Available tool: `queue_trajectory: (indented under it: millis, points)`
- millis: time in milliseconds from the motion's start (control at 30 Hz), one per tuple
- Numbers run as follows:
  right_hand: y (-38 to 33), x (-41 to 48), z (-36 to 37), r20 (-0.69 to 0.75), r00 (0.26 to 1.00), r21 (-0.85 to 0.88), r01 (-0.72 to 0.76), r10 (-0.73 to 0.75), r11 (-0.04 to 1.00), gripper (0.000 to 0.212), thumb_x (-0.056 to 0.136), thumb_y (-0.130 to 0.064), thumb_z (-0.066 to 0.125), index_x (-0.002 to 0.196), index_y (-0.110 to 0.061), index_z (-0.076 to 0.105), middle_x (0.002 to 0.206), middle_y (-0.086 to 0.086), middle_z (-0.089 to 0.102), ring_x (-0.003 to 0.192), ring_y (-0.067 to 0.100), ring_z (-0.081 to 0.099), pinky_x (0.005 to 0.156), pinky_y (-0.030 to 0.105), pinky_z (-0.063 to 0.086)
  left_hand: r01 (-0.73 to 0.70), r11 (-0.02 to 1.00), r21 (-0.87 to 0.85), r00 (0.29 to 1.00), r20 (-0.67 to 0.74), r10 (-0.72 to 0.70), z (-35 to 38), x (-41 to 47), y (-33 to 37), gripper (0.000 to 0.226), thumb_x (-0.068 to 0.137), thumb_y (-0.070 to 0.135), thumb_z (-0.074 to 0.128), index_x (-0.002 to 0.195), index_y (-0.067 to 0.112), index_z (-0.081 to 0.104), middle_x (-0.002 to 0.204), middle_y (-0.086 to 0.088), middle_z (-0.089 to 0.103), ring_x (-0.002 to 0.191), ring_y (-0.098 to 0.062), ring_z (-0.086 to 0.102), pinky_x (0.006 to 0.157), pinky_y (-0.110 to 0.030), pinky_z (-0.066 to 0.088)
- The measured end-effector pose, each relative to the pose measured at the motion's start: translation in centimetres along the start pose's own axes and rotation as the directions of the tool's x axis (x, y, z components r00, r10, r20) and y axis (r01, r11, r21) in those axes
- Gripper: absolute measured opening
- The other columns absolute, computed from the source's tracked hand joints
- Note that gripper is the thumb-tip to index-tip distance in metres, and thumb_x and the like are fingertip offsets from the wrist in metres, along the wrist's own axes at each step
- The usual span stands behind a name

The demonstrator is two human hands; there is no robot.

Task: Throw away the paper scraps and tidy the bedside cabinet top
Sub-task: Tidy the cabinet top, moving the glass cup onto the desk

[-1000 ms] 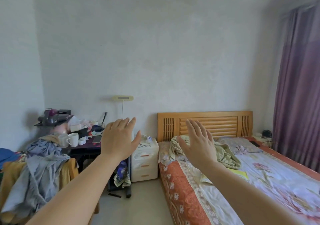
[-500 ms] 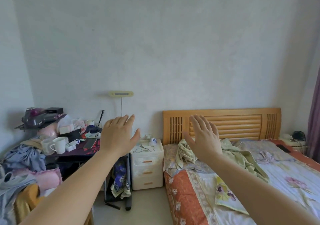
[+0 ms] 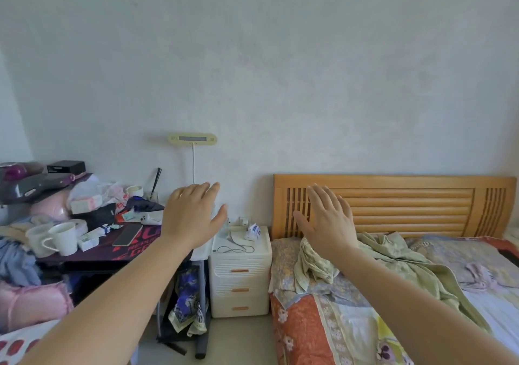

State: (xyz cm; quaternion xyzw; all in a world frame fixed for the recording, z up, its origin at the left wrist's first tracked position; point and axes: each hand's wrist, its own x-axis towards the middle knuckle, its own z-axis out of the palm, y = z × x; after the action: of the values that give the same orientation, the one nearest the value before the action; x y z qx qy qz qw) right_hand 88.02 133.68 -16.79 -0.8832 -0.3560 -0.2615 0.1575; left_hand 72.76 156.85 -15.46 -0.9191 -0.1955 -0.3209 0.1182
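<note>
A white bedside cabinet (image 3: 240,283) with three drawers stands against the far wall, between a desk and the bed. On its top lie a coiled cable (image 3: 234,248) and a small white and blue box (image 3: 253,230); paper scraps are too small to make out. My left hand (image 3: 192,218) is raised in front of me, fingers spread, holding nothing, and it hides the cabinet top's left part. My right hand (image 3: 327,225) is also raised and open, held in front of the wooden headboard (image 3: 393,204). Both hands are well short of the cabinet.
A cluttered desk (image 3: 92,241) at the left carries white mugs (image 3: 60,238), a phone (image 3: 127,234), boxes and bags. Clothes are piled at the lower left. The bed (image 3: 393,294) with rumpled bedding fills the right. A wall light (image 3: 192,138) hangs above the cabinet. Floor runs toward the cabinet.
The view has swung left and moved closer to the cabinet, which now sits near the centre. The curtain at the right has left the view. Both hands stay raised and open.
</note>
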Motion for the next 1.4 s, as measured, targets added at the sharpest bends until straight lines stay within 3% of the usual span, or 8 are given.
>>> queue_trajectory:
  millis: [167,333,600,833,1000,1167,1400]
  points:
    - [0.4,9.5,6.2,0.023,1.000,0.010,0.014,-0.014,1.000,0.068,0.094,-0.056,0.026,0.150,-0.019,0.014,0.159,0.000,0.015,0.146,0.018,0.005,0.117,0.039,0.004,-0.012,1.000,0.016,1.000,-0.005,0.012,7.1,8.1,-3.4,0.053,0.087,0.047,0.044,0.124,0.012,0.060,0.119,-0.005,0.068,0.109,-0.026,0.063,0.092,-0.042,0.045]
    - [0.6,19.2,11.2,0.009,0.999,0.049,0.045,-0.046,0.998,0.068,0.094,-0.056,0.028,0.150,-0.020,0.013,0.159,-0.002,0.014,0.146,0.016,0.005,0.117,0.037,0.004,-0.049,0.998,0.037,0.999,-0.003,0.049,13.4,17.3,-6.0,0.061,0.083,0.048,0.033,0.121,0.010,0.062,0.116,-0.009,0.069,0.105,-0.028,0.065,0.091,-0.042,0.047]
    - [5.3,29.4,22.8,0.104,0.991,0.039,0.080,-0.083,0.996,0.073,0.089,-0.061,0.017,0.150,-0.020,0.012,0.159,-0.002,0.014,0.146,0.017,0.005,0.118,0.039,0.003,-0.058,0.998,0.005,0.997,0.056,0.058,26.8,26.9,-5.6,0.061,0.083,0.048,0.033,0.120,0.010,0.063,0.114,-0.009,0.070,0.103,-0.027,0.066,0.090,-0.042,0.048]
    - [10.5,37.8,32.5,0.191,0.973,0.074,0.119,-0.131,0.990,0.076,0.086,-0.062,0.012,0.150,-0.020,0.014,0.158,-0.002,0.016,0.146,0.016,0.005,0.117,0.038,0.002,0.018,1.000,-0.005,0.990,0.142,-0.018,37.6,33.3,-4.7,0.061,0.083,0.048,0.033,0.119,0.011,0.064,0.111,-0.008,0.071,0.101,-0.026,0.066,0.089,-0.041,0.049]
    - [12.5,41.2,38.7,0.277,0.952,0.115,0.104,-0.133,0.988,0.068,0.094,-0.056,0.026,0.150,-0.021,0.011,0.159,-0.003,0.014,0.146,0.016,0.003,0.117,0.038,0.001,0.076,0.997,-0.021,0.968,0.243,-0.068,43.9,35.0,-4.5,0.061,0.083,0.049,0.033,0.120,0.011,0.063,0.112,-0.007,0.071,0.101,-0.026,0.066,0.085,-0.042,0.049]
    - [13.7,42.1,46.8,0.374,0.923,0.149,0.035,-0.089,0.988,0.068,0.094,-0.055,0.029,0.150,-0.020,0.011,0.159,-0.003,0.013,0.146,0.016,0.003,0.117,0.037,0.000,0.043,0.998,-0.043,0.939,0.342,-0.026,51.4,34.9,-4.6,0.058,0.084,0.048,0.035,0.120,0.012,0.063,0.111,-0.005,0.071,0.100,-0.025,0.067,0.084,-0.040,0.050]
    - [15.5,38.7,61.2,0.551,0.835,0.093,-0.074,0.010,0.993,0.067,0.094,-0.054,0.030,0.150,-0.020,0.016,0.158,-0.002,0.018,0.146,0.017,0.008,0.117,0.037,0.005,0.030,0.989,-0.142,0.843,0.535,0.051,65.5,32.0,-5.0,0.056,0.084,0.049,0.036,0.120,0.015,0.061,0.112,-0.003,0.070,0.097,-0.025,0.067,0.079,-0.039,0.052]
